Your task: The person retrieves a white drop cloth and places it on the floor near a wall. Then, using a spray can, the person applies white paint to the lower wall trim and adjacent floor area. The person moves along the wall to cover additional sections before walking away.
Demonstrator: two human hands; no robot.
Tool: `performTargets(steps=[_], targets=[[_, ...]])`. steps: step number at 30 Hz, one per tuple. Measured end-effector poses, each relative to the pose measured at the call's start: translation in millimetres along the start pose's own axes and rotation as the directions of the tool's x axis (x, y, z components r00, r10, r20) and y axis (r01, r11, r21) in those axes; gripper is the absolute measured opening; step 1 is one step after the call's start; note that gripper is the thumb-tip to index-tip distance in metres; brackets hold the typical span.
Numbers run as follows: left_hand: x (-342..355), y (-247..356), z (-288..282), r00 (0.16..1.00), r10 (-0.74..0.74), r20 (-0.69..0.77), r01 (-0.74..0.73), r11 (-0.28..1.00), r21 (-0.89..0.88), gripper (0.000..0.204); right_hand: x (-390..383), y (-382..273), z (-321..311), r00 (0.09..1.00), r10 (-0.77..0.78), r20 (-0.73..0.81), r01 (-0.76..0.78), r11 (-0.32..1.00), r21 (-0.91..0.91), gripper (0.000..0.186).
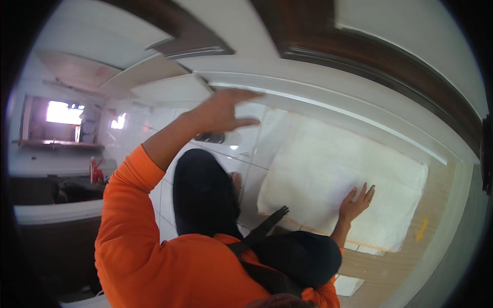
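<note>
A large whitish sheet [354, 154], soft-looking with thin orange lines along parts of its edge, lies flat on the floor to my right. Whether it is cloth, paper or a sack I cannot make out. My right hand [354, 206] rests over its near part, fingers spread and nothing in them. Raised beyond my left knee, my left hand [226, 110] holds nothing; its thumb stands apart from the fingers. That hand is nearest to the white ledge along the wall and does not appear to touch the sheet.
White floor tiles [164, 205] surround my bent legs. A dark wood-framed panel [370, 46] runs along the far side above a white ledge [328, 110]. Beige flooring [380, 267] with a yellow mark lies at right. Pale boards [169, 90] lean at back left; a red object [95, 170] stands farther left.
</note>
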State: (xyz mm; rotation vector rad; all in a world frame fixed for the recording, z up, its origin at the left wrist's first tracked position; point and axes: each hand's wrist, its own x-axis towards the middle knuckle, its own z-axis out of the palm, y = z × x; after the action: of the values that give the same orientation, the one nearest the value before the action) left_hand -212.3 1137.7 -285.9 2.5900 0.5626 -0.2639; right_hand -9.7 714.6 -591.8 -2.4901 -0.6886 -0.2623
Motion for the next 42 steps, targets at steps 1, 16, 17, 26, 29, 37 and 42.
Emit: performTargets(steps=[1, 16, 17, 26, 29, 37, 42], targets=[[-21.6, -15.3, -16.4, 0.99, -0.061, -0.126, 0.057, 0.998, -0.033, 0.083, 7.1, -5.0, -5.0, 0.997, -0.067, 0.023, 0.067, 0.998, 0.015, 0.043], [-147.3, -280.9, 197.1, 0.714, -0.515, -0.473, 0.356, 0.85, -0.389, 0.082, 90.2, -134.1, -73.9, 0.804, -0.381, 0.456, 0.179, 0.887, 0.427, 0.032], [-128.5, -262.8, 188.0, 0.751, -0.53, -0.393, 0.355, 0.827, -0.437, 0.079, 94.8, -137.0, -76.0, 0.754, -0.399, 0.522, 0.198, 0.895, 0.399, 0.036], [-29.9, -3.3, -17.0, 0.934, 0.285, -0.213, -0.334, 0.909, -0.249, 0.08, 122.7, -291.5, -97.1, 0.54, -0.756, 0.37, 0.115, 0.501, 0.858, 0.122], [-7.8, 50.9, -6.0, 0.846, 0.379, -0.376, -0.517, 0.757, -0.399, 0.064, 124.9, -303.4, -120.8, 0.573, -0.727, 0.379, -0.178, 0.341, 0.923, 0.125], [44.2, 125.0, 46.2, 0.929, 0.114, -0.351, -0.359, 0.5, -0.788, 0.063, 136.4, -233.2, -141.9, 0.703, -0.522, 0.484, -0.313, 0.384, 0.868, 0.139], [72.5, 163.7, 5.5, 0.853, -0.203, -0.481, -0.408, 0.317, -0.856, 0.054, 124.2, -178.8, -152.2, 0.713, -0.418, 0.563, 0.255, 0.903, 0.346, 0.122]])
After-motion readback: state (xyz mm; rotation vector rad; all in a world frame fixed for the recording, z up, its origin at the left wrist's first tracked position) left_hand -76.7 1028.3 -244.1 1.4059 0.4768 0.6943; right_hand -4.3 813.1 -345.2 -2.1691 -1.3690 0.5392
